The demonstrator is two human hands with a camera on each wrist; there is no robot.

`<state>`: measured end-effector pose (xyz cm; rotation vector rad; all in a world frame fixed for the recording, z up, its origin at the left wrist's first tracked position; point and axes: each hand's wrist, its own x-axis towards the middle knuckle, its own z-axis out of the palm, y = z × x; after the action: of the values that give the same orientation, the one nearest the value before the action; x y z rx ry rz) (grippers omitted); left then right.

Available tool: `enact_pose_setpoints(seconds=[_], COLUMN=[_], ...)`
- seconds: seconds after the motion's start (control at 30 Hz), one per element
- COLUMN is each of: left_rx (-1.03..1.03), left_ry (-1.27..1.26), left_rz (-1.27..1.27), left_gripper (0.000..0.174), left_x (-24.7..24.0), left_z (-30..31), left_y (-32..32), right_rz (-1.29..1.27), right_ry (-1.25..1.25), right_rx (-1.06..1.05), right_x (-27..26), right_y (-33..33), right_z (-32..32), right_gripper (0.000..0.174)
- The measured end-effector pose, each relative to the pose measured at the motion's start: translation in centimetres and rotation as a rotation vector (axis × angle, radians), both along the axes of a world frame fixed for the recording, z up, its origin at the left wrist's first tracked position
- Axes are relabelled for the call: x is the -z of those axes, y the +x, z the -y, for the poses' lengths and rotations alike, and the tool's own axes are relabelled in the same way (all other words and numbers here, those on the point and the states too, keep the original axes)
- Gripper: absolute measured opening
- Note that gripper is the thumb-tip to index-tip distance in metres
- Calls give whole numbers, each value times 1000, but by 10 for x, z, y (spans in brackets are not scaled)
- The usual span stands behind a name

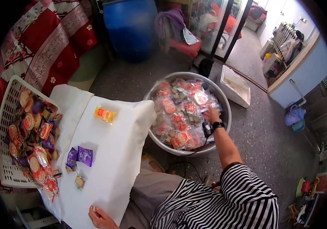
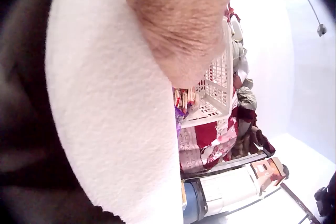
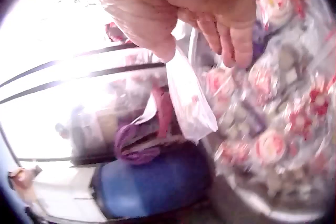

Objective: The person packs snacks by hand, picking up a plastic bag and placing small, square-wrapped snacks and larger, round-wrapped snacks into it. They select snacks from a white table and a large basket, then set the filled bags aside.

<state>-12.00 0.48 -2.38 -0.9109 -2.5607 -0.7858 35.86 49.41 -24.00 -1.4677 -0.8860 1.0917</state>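
My right hand (image 1: 212, 114) reaches into a metal basin (image 1: 228, 110) heaped with clear plastic bags (image 1: 182, 114) of red-labelled round snacks and small packets. In the right wrist view, its fingers (image 3: 226, 43) extend downward over the bags, with the thumb apart from them. A whitish plastic piece (image 3: 190, 106) hangs by the thumb tip. My left hand (image 1: 101, 218) rests at the near edge of a white-covered table (image 1: 108, 160), fingers loosely bent, holding nothing. On the cover lie a yellow packet (image 1: 104, 115), purple packets (image 1: 85, 156) and a small clear packet (image 1: 79, 182).
A cream slotted basket (image 1: 4, 152) full of loose snacks stands at the table's left. Behind the basin are a blue barrel (image 1: 130, 30), a chair (image 1: 186, 46) with purple cloth, and a white box (image 1: 235, 86). A black cable (image 1: 188, 163) runs along the floor beside the basin.
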Motion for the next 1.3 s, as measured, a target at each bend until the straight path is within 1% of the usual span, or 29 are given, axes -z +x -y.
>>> enact_pose_setpoints(seconds=[0.03, 0.07, 0.1, 0.17, 0.2, 0.3, 0.37, 0.4, 0.43, 0.47, 0.5, 0.53, 0.57, 0.6, 0.63, 0.67, 0.77, 0.8, 0.83, 0.87, 0.9, 0.93, 1.0, 1.07, 1.1, 1.13, 1.17, 1.27, 1.3], left_rx=[-19, -34, -15, -2, 16, 23, -16, 21, 44, 37, 43, 31, 12, 8, 21, 5, -10, 8, -10, -20, -54, -26, -16, 75, 74, 66, -9, -183, -216], left_ry=[-16, -13, 9, 31, 54, 67, 63, 103, 141, 117, 93, 72, 87, 101, 104, 107, 116, 162, 176, 191, 191, 201, 216, 428, 504, 510, 503, 435, 415], left_rz=[15, 12, 5, -4, -24, -32, -29, -34, -45, -62, -83, -67, -51, -78, -87, -101, -82, -151, -131, -110, -123, -71, -34, 321, 326, 311, 202, -60, -89], left_gripper=[21, 21, 21, 22, 22, 19, 17, 17, 16, 16, 16, 15, 14, 15, 15, 14, 15, 14, 14, 14, 14, 16, 17, 21, 22, 22, 21, 16, 15], left_x=[0, 0, 2, 2, 2, 0, 0, 2, 4, 4, 1, -3, -3, -1, -4, -3, -9, -9, -10, -11, -12, -13, -17, -24, -30, -34, -38, -51, -57], left_z=[1, 2, 2, 0, -2, -5, -6, -7, -6, -6, -7, -7, -9, -9, -10, -10, -10, -12, -13, -12, -11, -11, -3, 5, 12, 21, 32, 64, 72], left_y=[0, 0, 0, 1, 2, 5, 5, 5, 4, 3, 3, 5, 6, 5, 6, 6, 9, 6, 8, 9, 11, 11, 7, 1, -5, -15, -27, -76, -92], right_rz=[-270, -283, -384, -439, -418, -414, -381, -341, -103, 536, -183, -193, -73, 36, 9, -86, -79, -123, -177, -79, 33, 102, 136, 336, 324, 332, 344, 323, 353], right_ry=[-328, -356, -305, -423, -596, -662, -411, -330, -186, 331, 87, 83, 221, 283, 385, 497, 537, 455, 421, 519, 651, 810, 844, 1108, 1125, 1065, 1000, 998, 1023], right_rx=[275, 213, 291, 151, 242, 147, 22, -26, -221, -328, -189, -194, -272, -312, -369, -458, -764, -905, -1076, -1221, -1313, -1377, -1477, -1380, -1384, -1387, -1389, -1383, -1371], right_x=[-13, 18, 57, 92, 63, 42, 20, 7, -1, -7, -69, -100, -148, -183, -224, -250, -295, -297, -295, -278, -278, -277, -256, -245, -245, -244, -244, -243, -242], right_y=[-13, -2, -4, -7, -30, -62, -83, -90, -89, -92, -128, -145, -167, -187, -215, -240, -302, -323, -345, -368, -388, -405, -431, -444, -446, -447, -447, -447, -447], right_z=[16, 26, 40, 69, 85, 111, 116, 107, 97, 88, 91, 81, 88, 93, 111, 125, 175, 193, 210, 224, 244, 260, 281, 290, 291, 290, 290, 290, 291], right_gripper=[44, 38, 30, 27, 27, 27, 29, 24, 23, 23, 23, 24, 22, 22, 22, 20, 16, 16, 15, 14, 15, 11, 5, 2, 2, 2, 2, 2, 2])
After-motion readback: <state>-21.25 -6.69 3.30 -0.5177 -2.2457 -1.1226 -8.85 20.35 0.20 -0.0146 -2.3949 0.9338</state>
